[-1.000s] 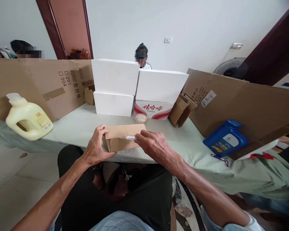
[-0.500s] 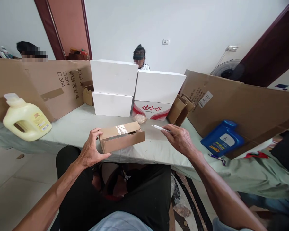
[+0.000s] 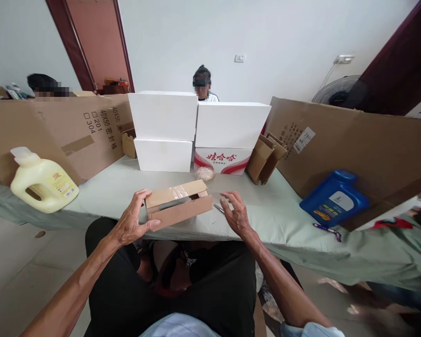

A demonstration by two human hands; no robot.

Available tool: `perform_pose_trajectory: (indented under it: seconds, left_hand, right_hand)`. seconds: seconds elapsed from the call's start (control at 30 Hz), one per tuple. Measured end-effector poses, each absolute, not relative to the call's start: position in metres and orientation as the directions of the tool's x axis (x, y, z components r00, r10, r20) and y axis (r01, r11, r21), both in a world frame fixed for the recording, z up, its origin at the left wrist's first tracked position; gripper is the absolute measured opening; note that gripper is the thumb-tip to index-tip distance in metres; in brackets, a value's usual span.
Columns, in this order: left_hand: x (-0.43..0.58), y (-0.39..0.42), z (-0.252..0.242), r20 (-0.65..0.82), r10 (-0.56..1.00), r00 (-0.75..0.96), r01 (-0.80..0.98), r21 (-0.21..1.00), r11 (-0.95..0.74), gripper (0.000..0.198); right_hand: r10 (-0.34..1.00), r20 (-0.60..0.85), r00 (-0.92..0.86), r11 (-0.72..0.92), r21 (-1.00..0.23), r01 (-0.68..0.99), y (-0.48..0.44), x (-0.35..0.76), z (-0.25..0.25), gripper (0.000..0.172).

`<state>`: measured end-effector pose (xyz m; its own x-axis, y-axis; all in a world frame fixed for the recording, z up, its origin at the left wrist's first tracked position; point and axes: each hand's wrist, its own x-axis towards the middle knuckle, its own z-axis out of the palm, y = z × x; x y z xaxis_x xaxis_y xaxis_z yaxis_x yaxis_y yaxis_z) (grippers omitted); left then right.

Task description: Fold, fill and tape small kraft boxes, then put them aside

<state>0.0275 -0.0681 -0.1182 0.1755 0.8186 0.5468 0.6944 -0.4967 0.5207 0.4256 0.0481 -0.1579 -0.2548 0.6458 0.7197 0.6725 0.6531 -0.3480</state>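
Left hand (image 3: 130,223) grips a small carton (image 3: 182,214). Right hand (image 3: 236,216), fingers loosely spread, is beside a thin cutter (image 3: 218,208); careless reaching risks a nick.

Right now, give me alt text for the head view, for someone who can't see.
A person's left hand grips a small, partly open cardboard box at a cloth-covered table; the open right hand is beside a thin tool. White boxes stand stacked behind; a yellow jug is left, a blue bottle right.
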Motion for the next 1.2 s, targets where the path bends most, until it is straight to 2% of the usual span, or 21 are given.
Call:
perform_pose_trajectory:
  seconds: [0.1, 0.2, 0.3, 0.47, 0.63, 0.73, 0.87, 1.0, 1.2]
  left_hand:
    - [0.033, -0.064, -0.112, 0.533, 0.842, 0.086, 0.694, 0.575, -0.434, 0.057]
    - [0.037, -0.056, -0.105, 0.561, 0.827, 0.022, 0.703, 0.580, -0.412, 0.047]
    - [0.042, -0.049, -0.098, 0.612, 0.791, -0.001, 0.713, 0.555, -0.429, 0.041]
    - [0.049, -0.044, -0.088, 0.705, 0.707, 0.055, 0.729, 0.455, -0.512, 0.029]
    - [0.047, -0.044, -0.083, 0.712, 0.689, 0.137, 0.754, 0.377, -0.539, 0.023]
    - [0.046, -0.044, -0.079, 0.717, 0.681, 0.152, 0.777, 0.339, -0.531, 0.023]
    - [0.053, -0.045, -0.070, 0.732, 0.650, 0.205, 0.786, 0.273, -0.555, 0.024]
    - [0.066, -0.047, -0.065, 0.661, 0.675, 0.327, 0.786, 0.207, -0.583, 0.018]
    - [0.073, -0.034, -0.066, 0.600, 0.722, 0.345, 0.828, 0.168, -0.535, 0.015]
  right_hand:
    - [0.434, 0.823, -0.367, 0.839, -0.219, 0.498, 0.027, 0.390, -0.124, 0.026]
    - [0.356, 0.802, -0.481, 0.892, -0.138, 0.430, 0.012, 0.364, -0.104, 0.028]
    - [0.352, 0.758, -0.550, 0.896, -0.103, 0.431, 0.009, 0.354, -0.098, 0.032]
    - [0.387, 0.680, -0.622, 0.885, -0.084, 0.459, 0.014, 0.351, -0.092, 0.045]
    - [0.387, 0.671, -0.632, 0.865, -0.027, 0.501, 0.022, 0.349, -0.091, 0.056]
    - [0.406, 0.654, -0.639, 0.870, -0.062, 0.489, 0.023, 0.347, -0.093, 0.053]
    - [0.406, 0.664, -0.628, 0.884, -0.112, 0.453, 0.023, 0.341, -0.095, 0.039]
    - [0.428, 0.701, -0.570, 0.881, -0.181, 0.438, 0.024, 0.335, -0.097, 0.028]
    - [0.493, 0.698, -0.519, 0.863, -0.318, 0.391, 0.025, 0.329, -0.094, 0.016]
